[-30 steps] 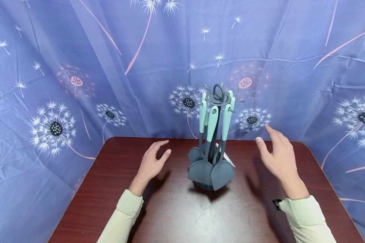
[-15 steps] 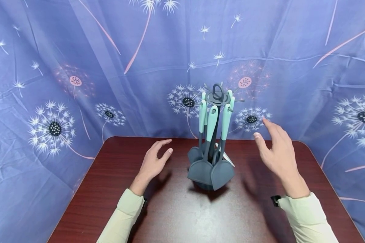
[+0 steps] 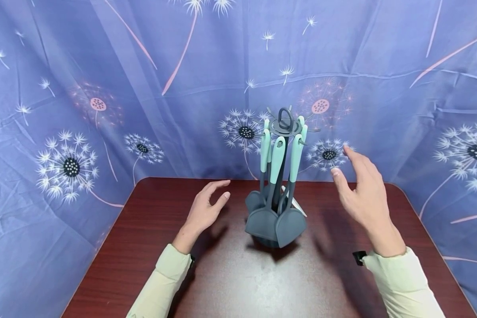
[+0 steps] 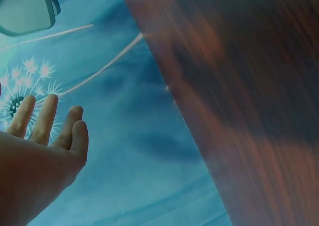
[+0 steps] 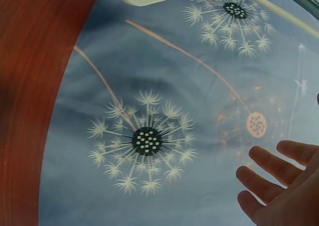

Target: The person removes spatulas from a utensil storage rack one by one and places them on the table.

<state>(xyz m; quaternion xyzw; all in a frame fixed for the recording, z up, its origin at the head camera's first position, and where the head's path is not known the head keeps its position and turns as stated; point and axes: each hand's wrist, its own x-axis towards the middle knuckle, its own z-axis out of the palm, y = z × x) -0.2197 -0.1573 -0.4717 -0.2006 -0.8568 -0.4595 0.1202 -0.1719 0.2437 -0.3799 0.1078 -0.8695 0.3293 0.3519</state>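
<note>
A dark grey utensil stand [image 3: 286, 127] with a loop on top stands upright on the table. Several utensils with mint-green handles hang around it, among them two dark grey turners [image 3: 262, 224] at the front. A white-headed utensil [image 3: 296, 205] shows partly behind them, its kind hidden. To the left of the stand, my left hand [image 3: 202, 210] hovers with fingers apart and holds nothing. My right hand [image 3: 365, 198] is raised on the other side, also holding nothing, thumb and fingers spread. Neither hand touches the stand. Each wrist view shows its hand's relaxed fingers.
The stand rests on a dark red-brown wooden table [image 3: 143, 229]. Right behind the table hangs a blue-violet cloth [image 3: 191, 132] with dandelion prints, which also covers both sides. A glare spot lies on the tabletop in front of the stand.
My left hand has moved slightly right, closer to the stand. My right hand has risen a little, its fingertips higher in the head view. The stand and utensils have stayed in place.
</note>
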